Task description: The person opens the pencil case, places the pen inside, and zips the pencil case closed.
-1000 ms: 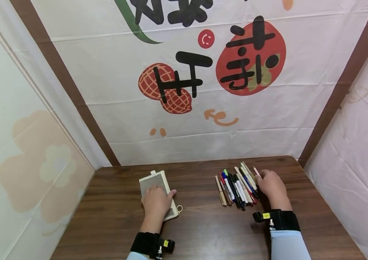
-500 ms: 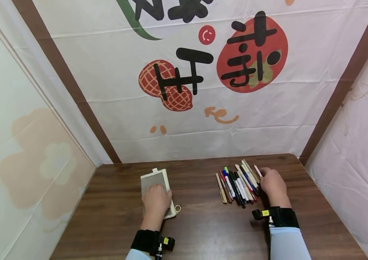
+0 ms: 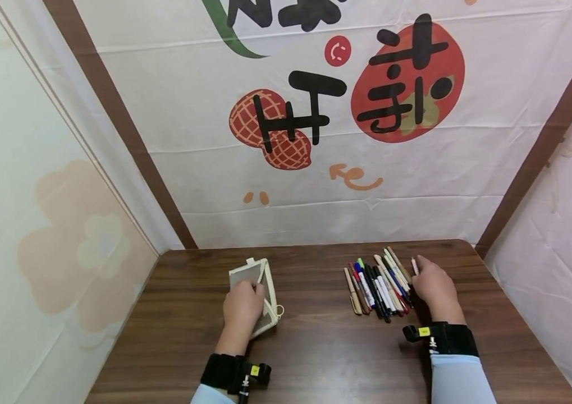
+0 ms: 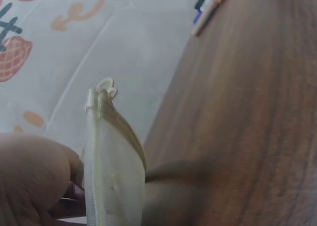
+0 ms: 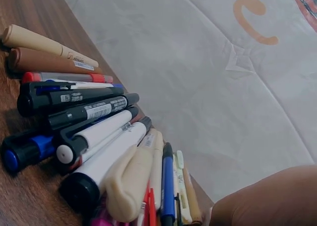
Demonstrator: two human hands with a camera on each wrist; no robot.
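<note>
A cream-edged grey mesh pencil pouch [image 3: 269, 280] lies on the left of the table, with a small ring at its zip end. My left hand [image 3: 244, 307] pinches its upper panel, which is bunched up. In the left wrist view the pouch [image 4: 116, 171] stands raised beside the fingers. My right hand [image 3: 435, 286] holds a slim pale pen [image 3: 414, 266] at the right end of a row of pens [image 3: 379, 286]. From the right wrist, only part of that hand [image 5: 272, 198] shows beside the markers [image 5: 99, 137], and its pen is hidden.
The brown wooden table [image 3: 316, 348] meets a white printed cloth [image 3: 316, 219] at its far edge. Side cloths stand at left and right. Pens and markers of several colours lie close together, some overlapping.
My left hand has gone from resting flat on the pouch to pinching it, and the upper panel has risen. My right hand stays by the pens with the pale pen. The head view has shifted slightly.
</note>
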